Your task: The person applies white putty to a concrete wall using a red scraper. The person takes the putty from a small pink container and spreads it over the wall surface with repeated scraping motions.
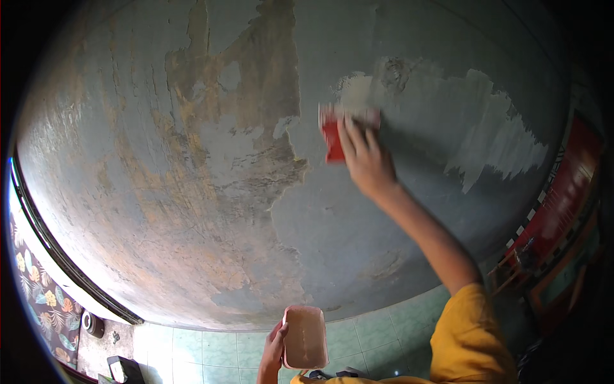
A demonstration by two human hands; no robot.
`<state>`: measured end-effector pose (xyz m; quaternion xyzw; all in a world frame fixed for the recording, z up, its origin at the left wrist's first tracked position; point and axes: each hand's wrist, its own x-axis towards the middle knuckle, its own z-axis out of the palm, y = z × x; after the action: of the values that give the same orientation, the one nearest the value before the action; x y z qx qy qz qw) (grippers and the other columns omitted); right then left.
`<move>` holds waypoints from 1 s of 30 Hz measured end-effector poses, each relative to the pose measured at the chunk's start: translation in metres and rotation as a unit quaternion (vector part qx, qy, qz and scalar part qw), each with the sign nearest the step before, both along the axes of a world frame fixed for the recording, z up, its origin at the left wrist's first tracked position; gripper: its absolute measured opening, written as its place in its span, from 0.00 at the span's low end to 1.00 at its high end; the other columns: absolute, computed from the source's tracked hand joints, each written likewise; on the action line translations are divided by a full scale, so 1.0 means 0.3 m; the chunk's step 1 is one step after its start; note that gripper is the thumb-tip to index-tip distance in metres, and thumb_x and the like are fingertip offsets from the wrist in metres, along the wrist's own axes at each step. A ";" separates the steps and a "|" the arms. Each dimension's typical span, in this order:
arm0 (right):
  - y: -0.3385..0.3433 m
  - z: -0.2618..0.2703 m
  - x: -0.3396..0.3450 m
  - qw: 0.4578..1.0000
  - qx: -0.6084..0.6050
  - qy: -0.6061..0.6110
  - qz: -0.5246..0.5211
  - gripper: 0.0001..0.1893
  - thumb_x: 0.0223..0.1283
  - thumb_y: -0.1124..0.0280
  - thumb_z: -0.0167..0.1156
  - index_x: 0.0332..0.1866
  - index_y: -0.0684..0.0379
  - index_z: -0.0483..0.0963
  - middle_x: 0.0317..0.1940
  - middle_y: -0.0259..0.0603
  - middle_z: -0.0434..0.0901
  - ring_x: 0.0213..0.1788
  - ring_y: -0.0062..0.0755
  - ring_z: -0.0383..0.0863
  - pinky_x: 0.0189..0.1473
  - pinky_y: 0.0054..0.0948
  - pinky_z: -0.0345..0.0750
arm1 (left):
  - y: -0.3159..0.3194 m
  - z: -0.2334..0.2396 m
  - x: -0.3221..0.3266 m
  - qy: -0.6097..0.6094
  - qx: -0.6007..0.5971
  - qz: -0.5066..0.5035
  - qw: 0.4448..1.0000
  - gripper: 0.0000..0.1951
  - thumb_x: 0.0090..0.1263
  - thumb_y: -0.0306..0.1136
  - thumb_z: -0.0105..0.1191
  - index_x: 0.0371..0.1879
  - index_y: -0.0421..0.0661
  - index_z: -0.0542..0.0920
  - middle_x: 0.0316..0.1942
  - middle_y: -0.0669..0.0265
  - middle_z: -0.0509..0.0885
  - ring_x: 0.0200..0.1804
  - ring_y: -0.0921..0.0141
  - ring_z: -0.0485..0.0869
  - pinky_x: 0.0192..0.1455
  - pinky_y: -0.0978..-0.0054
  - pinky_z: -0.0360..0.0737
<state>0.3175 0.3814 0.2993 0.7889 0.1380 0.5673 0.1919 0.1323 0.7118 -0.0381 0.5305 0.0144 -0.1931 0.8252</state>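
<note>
My right hand (370, 165) presses a red plastic putty spreader (334, 141) flat to the wall, fingers laid along its back; both look slightly blurred. Pale wet filler (357, 89) covers the wall just above the blade. Farther right a wide smear of light filler (499, 134) ends in ragged streaks. Low in front of me, my left hand (274, 345) grips the left rim of a shallow rectangular tub (305, 338), pinkish at the rim and beige inside. The painted grey wall (331, 216) fills most of the view.
On the left, the wall's paint has peeled to bare, stained plaster (235, 177). Pale green floor tiles (218, 348) run below. A dark bin-like container (92, 324) and a black bag-like object (124, 369) stand lower left. Red panelling (566, 187) and wooden furniture (508, 271) are at right.
</note>
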 end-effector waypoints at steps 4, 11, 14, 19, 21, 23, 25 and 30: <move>0.043 -0.397 -0.111 0.983 -0.044 0.169 0.055 0.27 0.65 0.72 0.62 0.70 0.68 0.76 0.65 0.49 0.77 0.62 0.47 0.80 0.60 0.39 0.86 | 0.003 0.039 -0.002 0.007 -0.008 0.010 1.000 0.30 0.84 0.44 0.54 0.76 0.35 0.72 0.65 0.60 0.83 0.64 0.69 0.81 0.66 0.70 0.78; -0.021 0.304 -0.162 0.988 0.100 0.019 0.115 0.19 0.71 0.79 0.56 0.64 0.62 0.80 0.58 0.45 0.85 0.59 0.48 0.85 0.59 0.42 0.85 | 0.017 -0.010 -0.010 0.008 0.002 0.006 1.000 0.30 0.84 0.44 0.54 0.76 0.35 0.72 0.65 0.61 0.83 0.64 0.70 0.81 0.66 0.71 0.78; -0.086 0.348 -0.097 0.995 0.049 -0.026 0.088 0.21 0.69 0.79 0.57 0.65 0.62 0.80 0.60 0.46 0.85 0.60 0.49 0.85 0.61 0.43 0.85 | 0.004 -0.008 -0.010 0.013 -0.002 -0.003 1.000 0.30 0.84 0.44 0.54 0.76 0.35 0.72 0.64 0.60 0.83 0.64 0.70 0.81 0.66 0.71 0.78; -0.038 -0.167 -0.076 0.994 -0.047 0.065 0.076 0.20 0.64 0.79 0.61 0.62 0.65 0.81 0.58 0.47 0.86 0.60 0.47 0.85 0.63 0.46 0.84 | 0.011 0.008 -0.018 -0.008 -0.005 0.029 1.000 0.30 0.84 0.44 0.54 0.76 0.35 0.72 0.65 0.59 0.83 0.64 0.69 0.81 0.67 0.70 0.78; -0.016 -0.231 -0.099 0.987 -0.043 0.123 0.099 0.20 0.64 0.79 0.61 0.61 0.65 0.82 0.58 0.46 0.86 0.60 0.46 0.85 0.62 0.46 0.85 | 0.016 0.020 -0.024 0.007 -0.006 0.027 1.000 0.30 0.84 0.44 0.54 0.76 0.35 0.72 0.65 0.59 0.83 0.65 0.69 0.81 0.67 0.70 0.78; -0.017 -0.140 -0.104 0.980 0.006 0.135 0.147 0.18 0.67 0.79 0.60 0.61 0.65 0.82 0.58 0.46 0.86 0.59 0.46 0.86 0.62 0.45 0.85 | 0.017 0.016 0.000 0.016 -0.008 0.019 1.000 0.30 0.84 0.44 0.54 0.76 0.35 0.72 0.65 0.59 0.83 0.65 0.69 0.81 0.68 0.70 0.77; -0.017 0.105 -0.099 0.986 0.056 0.045 0.153 0.17 0.71 0.78 0.56 0.62 0.65 0.82 0.59 0.46 0.86 0.59 0.47 0.86 0.61 0.41 0.86 | 0.006 -0.004 0.005 0.005 -0.024 0.015 1.000 0.30 0.84 0.44 0.54 0.76 0.35 0.72 0.66 0.59 0.82 0.66 0.69 0.80 0.68 0.70 0.77; -0.031 0.288 -0.060 0.996 0.068 -0.031 0.058 0.20 0.70 0.77 0.57 0.65 0.67 0.80 0.61 0.50 0.85 0.59 0.47 0.86 0.62 0.39 0.86 | -0.030 0.038 0.002 -0.006 -0.017 0.006 1.000 0.30 0.84 0.44 0.54 0.77 0.36 0.72 0.67 0.59 0.82 0.66 0.69 0.80 0.69 0.70 0.76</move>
<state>0.2995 0.3722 0.3856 0.7727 0.1384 0.6098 0.1089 0.1330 0.7028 -0.0269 0.5176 0.0094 -0.1856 0.8352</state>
